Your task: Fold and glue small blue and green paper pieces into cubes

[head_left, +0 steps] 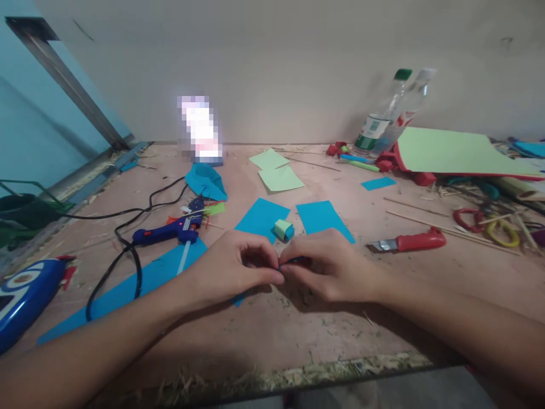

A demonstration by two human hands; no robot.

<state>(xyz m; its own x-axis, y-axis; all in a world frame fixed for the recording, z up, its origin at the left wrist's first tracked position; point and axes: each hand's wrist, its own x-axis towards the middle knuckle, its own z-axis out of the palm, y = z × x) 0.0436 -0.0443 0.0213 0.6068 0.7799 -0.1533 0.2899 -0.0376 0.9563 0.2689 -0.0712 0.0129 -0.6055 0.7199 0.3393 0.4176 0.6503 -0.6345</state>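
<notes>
My left hand (pixel 251 258) and my right hand (pixel 321 264) meet fingertip to fingertip over the near middle of the table. Both are closed in a pinch on a small dark blue piece (pixel 301 260), perhaps folded paper, mostly hidden by the fingers. Just beyond them sits a little folded block of light green and blue paper (pixel 284 229). It rests by the corner of a blue paper square (pixel 259 218). Another blue sheet (pixel 323 218) lies to its right. A blue glue gun (pixel 168 232) lies left of my left hand, and a red utility knife (pixel 419 241) right of my right hand.
Two light green paper squares (pixel 281 179) lie farther back, before a lit, blurred phone (pixel 201 129). Clear bottles (pixel 377 128) stand at the back right beside a green sheet (pixel 451 149). Scissors handles (pixel 502 233) and thin sticks lie right. A black cord (pixel 117 233) loops left.
</notes>
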